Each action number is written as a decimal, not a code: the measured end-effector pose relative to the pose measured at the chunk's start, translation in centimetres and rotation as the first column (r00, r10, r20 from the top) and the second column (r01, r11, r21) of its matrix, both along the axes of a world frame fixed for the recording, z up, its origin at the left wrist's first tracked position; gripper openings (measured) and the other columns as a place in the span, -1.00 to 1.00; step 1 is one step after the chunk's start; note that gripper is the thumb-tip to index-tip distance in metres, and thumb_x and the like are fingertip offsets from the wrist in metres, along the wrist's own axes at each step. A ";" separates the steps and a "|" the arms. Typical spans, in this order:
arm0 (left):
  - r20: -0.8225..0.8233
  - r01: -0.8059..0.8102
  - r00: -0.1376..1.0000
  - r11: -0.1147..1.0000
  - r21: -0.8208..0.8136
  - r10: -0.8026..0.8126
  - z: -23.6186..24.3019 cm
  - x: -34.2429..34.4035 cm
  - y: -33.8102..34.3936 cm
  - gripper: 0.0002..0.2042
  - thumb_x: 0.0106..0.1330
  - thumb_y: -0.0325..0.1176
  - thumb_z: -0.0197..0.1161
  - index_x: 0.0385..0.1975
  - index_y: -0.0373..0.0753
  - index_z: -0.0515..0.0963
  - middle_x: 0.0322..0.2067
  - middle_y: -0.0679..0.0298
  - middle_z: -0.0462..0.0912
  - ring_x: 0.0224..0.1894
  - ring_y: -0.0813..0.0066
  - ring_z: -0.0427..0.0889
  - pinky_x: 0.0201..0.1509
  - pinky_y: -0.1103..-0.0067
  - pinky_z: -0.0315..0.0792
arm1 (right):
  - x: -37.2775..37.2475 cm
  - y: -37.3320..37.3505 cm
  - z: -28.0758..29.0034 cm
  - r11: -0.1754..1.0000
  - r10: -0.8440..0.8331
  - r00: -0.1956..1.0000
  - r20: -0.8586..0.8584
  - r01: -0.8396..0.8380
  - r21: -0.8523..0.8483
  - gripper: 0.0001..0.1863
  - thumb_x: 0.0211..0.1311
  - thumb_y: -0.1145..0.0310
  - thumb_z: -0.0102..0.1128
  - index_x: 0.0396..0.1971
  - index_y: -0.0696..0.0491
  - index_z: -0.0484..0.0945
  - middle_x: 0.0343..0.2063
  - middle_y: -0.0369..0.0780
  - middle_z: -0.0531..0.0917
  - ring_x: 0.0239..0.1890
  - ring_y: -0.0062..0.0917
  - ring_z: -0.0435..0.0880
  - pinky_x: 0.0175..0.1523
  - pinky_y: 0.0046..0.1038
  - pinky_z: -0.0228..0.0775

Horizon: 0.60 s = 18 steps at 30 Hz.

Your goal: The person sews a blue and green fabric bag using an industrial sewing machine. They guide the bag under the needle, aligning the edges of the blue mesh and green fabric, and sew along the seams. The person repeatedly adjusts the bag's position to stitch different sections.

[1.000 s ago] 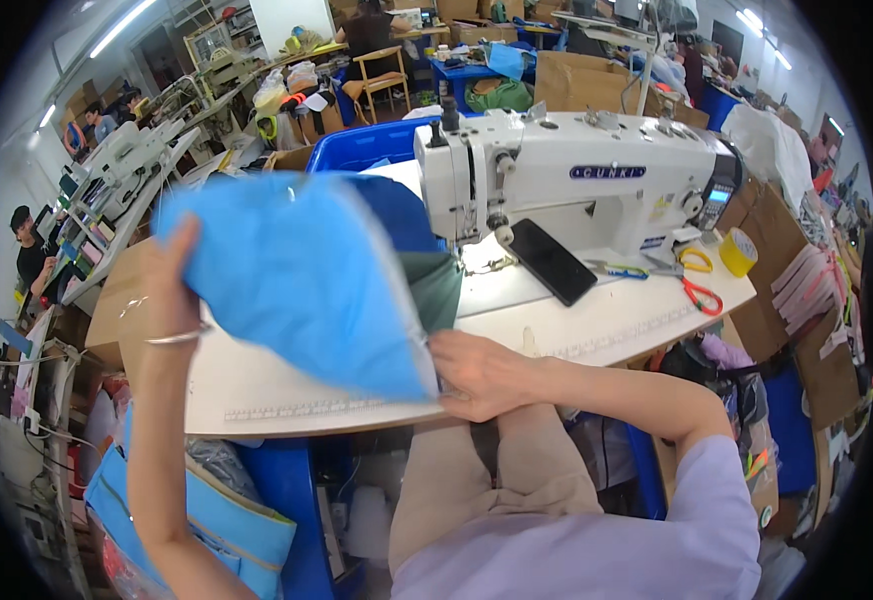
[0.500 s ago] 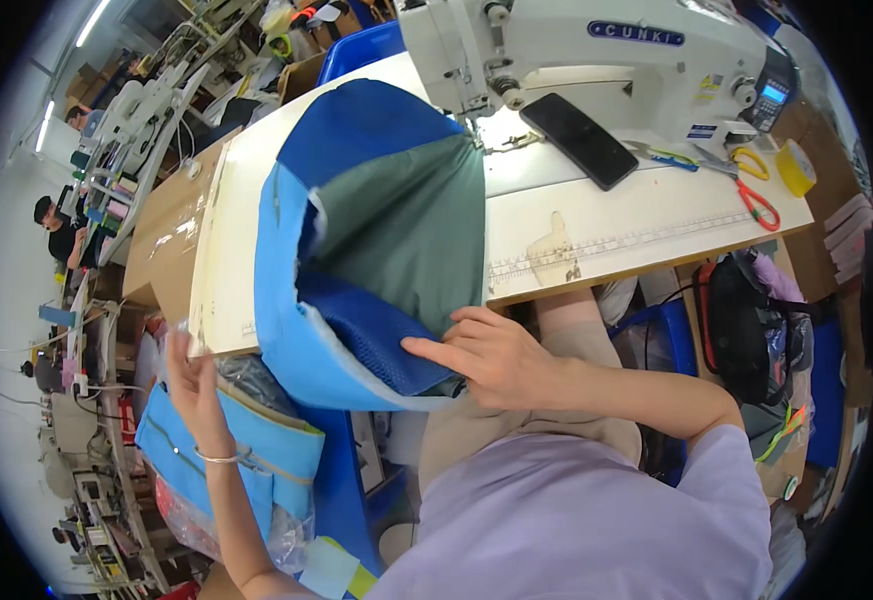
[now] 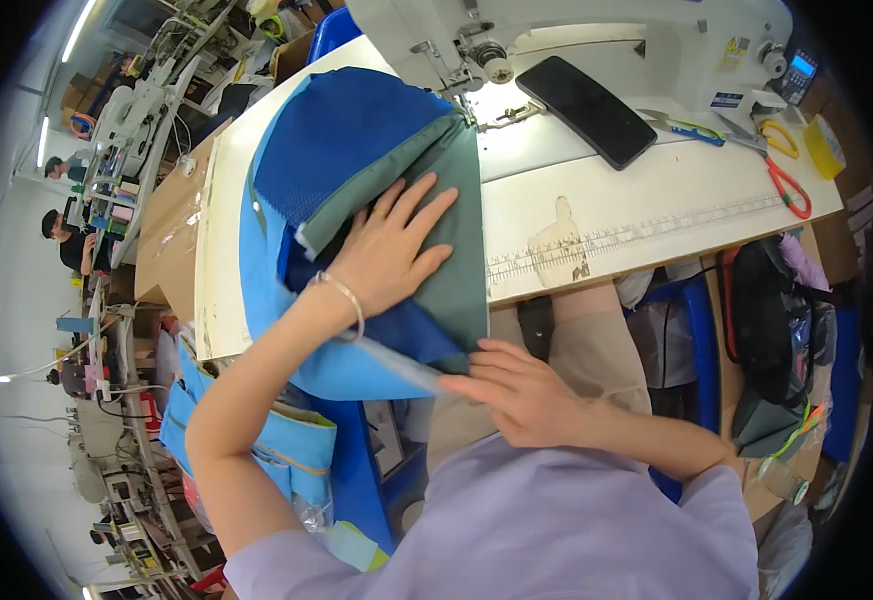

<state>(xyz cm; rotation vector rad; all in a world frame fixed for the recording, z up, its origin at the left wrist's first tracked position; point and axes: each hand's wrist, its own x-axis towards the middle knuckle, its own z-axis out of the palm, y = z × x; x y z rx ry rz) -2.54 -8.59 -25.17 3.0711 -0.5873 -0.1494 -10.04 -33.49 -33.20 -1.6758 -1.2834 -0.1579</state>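
Note:
A layered fabric piece [image 3: 307, 160], with light blue, dark blue mesh and grey-green panels, lies on the white table [image 3: 227, 290], its top reaching the sewing machine's needle. My left hand [image 3: 389, 252] lies spread over the middle of the piece, fingers pointing up and right, a bracelet at its wrist. At the lower right corner, beside a blurred pale edge, my right hand [image 3: 517, 395] touches the fabric with its fingers loosely extended and apart.
The sewing machine [image 3: 647, 50] spans the back, with a phone [image 3: 587, 112], scissors [image 3: 787, 190] and yellow tape [image 3: 825, 147] beside it. Light blue bags [image 3: 297, 455] sit below left, a black bag [image 3: 762, 330] right. Other people [image 3: 67, 235] are at machines on the left.
My left hand has come from the outer left onto the fabric, which was raised earlier. The mesh and green layers are folded over differently. My right hand has shifted slightly down and right.

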 end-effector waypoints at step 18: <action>0.110 0.378 0.921 0.925 -0.029 -0.373 3.5 1.9 -3.6 -0.49 0.16 -0.64 0.28 0.16 -0.12 0.63 0.33 0.06 0.49 0.29 -0.02 0.54 0.32 0.26 0.49 | -0.2 2.5 0.5 0.965 0.034 0.503 -0.864 0.208 0.159 -0.53 0.22 0.32 0.57 -0.69 0.21 0.46 -0.78 -0.10 0.47 -0.65 -0.72 0.30 -0.58 -0.40 0.20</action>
